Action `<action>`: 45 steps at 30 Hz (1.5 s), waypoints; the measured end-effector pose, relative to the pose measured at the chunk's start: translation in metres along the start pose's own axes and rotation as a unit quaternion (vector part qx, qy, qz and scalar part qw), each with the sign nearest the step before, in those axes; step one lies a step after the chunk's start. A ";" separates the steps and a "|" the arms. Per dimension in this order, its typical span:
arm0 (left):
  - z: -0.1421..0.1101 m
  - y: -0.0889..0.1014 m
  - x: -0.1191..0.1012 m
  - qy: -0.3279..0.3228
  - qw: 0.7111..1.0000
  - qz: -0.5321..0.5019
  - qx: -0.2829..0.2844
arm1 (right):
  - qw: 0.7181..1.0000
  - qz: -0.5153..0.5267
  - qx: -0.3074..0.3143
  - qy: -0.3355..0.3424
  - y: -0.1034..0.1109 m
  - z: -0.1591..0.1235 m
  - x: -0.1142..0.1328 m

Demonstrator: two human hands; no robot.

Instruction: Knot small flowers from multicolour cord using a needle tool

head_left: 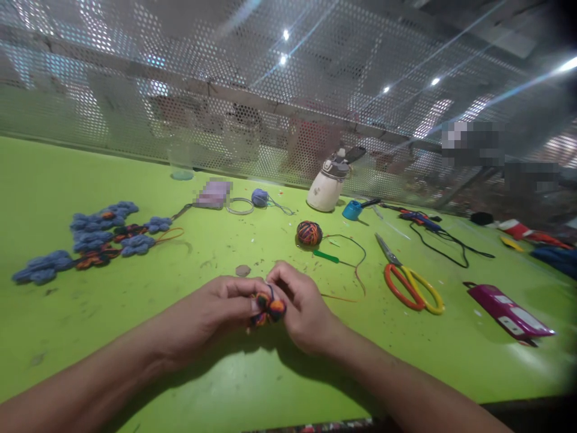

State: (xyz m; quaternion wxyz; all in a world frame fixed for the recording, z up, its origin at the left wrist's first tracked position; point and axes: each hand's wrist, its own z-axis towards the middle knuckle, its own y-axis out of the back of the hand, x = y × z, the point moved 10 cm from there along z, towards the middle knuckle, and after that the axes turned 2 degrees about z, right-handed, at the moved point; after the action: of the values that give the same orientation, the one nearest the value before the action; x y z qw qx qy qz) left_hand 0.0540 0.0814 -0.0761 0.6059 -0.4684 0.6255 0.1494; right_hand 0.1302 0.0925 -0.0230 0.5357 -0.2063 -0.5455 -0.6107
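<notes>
Between my two hands is a small multicoloured yarn flower (269, 308), dark blue with orange and red. My left hand (229, 304) pinches its left side between thumb and fingers. The curled fingers of my right hand (300, 307) close on its right and upper side, where a dark strand shows; the fingertips are partly hidden. Just beyond lies a ball of matching variegated yarn (309, 233), its loose tail curving to the right. A green-handled crochet hook (326, 257) rests beside that ball.
Blue and multicoloured yarn flowers (103, 234) lie at left. Scissors (408, 279) with orange and yellow handles and a magenta power strip (509, 313) are at right. Farther back stand a white bottle (325, 191), a blue yarn ball (259, 198) and a perforated metal screen (252, 102).
</notes>
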 end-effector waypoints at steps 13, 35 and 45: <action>0.008 0.021 -0.016 -0.057 0.984 0.161 -0.049 | 1.000 -0.008 -0.003 0.000 0.024 0.006 0.015; -0.014 0.012 -0.057 -0.228 0.820 0.492 -0.181 | 0.993 -0.058 0.011 0.099 0.006 -0.007 0.035; -0.017 0.003 -0.057 -0.248 0.821 0.494 -0.146 | 0.940 0.281 0.052 -0.186 -0.016 -0.011 -0.014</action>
State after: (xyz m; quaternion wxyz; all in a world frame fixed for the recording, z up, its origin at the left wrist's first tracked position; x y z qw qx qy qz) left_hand 0.0306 0.0932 -0.0219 0.5103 -0.1272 0.5724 0.6292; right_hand 0.1243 0.0862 -0.0449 0.5840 -0.4328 -0.5867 -0.3569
